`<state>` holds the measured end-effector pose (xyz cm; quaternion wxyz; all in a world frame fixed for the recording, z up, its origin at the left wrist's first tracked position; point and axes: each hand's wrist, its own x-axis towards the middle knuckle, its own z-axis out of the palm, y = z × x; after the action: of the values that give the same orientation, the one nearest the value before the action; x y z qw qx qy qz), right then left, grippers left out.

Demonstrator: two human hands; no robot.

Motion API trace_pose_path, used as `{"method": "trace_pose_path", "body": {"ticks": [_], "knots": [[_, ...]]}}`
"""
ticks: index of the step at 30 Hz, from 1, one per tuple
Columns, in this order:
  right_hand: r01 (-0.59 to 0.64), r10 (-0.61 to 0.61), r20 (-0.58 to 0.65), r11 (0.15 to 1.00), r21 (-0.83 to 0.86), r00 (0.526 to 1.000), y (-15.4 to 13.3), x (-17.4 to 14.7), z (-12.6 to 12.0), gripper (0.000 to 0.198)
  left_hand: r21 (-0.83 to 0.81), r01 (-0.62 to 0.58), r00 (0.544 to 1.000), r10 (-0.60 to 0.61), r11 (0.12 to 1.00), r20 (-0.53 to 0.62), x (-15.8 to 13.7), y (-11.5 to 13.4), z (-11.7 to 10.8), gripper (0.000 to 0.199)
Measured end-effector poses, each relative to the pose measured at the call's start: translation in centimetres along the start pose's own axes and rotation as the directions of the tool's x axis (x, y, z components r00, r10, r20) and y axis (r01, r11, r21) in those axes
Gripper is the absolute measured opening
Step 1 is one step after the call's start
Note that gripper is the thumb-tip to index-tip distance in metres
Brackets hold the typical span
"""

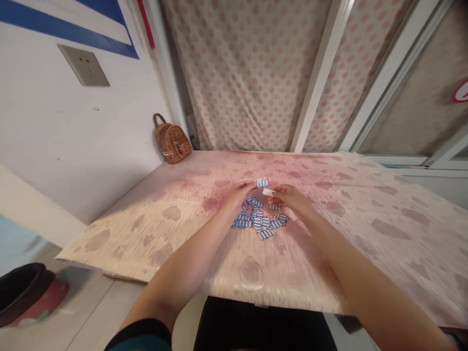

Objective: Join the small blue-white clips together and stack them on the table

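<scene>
My left hand (239,191) is closed, its fingertips pinching the left edge of a small blue-and-white striped sticker sheet (262,183) above the table. To its right, my right hand (288,196) has thumb and fingers pinched on a small blank white slip of paper (269,192). Below and between both hands, several more striped pieces lie in a loose, overlapping pile (260,220) on the tablecloth. One striped piece (274,207) lies just under my right fingers. Print on the pieces is too small to read.
A patterned cloth covers the table (365,209). At the back left, a small brown backpack (173,141) leans against the wall. Dotted curtains (248,73) hang behind the table. On the floor at left stands a dark-rimmed red bin (44,300).
</scene>
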<state>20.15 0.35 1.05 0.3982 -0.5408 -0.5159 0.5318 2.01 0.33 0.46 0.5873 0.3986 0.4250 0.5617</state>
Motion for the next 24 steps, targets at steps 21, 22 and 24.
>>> {"method": "trace_pose_path", "body": {"ticks": [21,22,24], "knots": [[0.033,-0.027,-0.026,0.969,0.245,0.999,0.2,-0.4,0.4,0.015,-0.088,0.101,0.992,-0.094,0.991,0.087,0.0,-0.2,0.3,0.013],[0.008,-0.009,0.002,0.959,0.285,1.000,0.3,-0.3,0.3,0.014,-0.090,0.102,0.991,-0.094,0.991,0.093,0.0,-0.2,0.3,0.012],[-0.054,0.029,0.077,0.935,0.351,0.997,0.3,-0.2,0.3,0.012,-0.092,0.103,0.990,-0.093,0.990,0.105,0.1,-0.3,0.3,0.012]]}}
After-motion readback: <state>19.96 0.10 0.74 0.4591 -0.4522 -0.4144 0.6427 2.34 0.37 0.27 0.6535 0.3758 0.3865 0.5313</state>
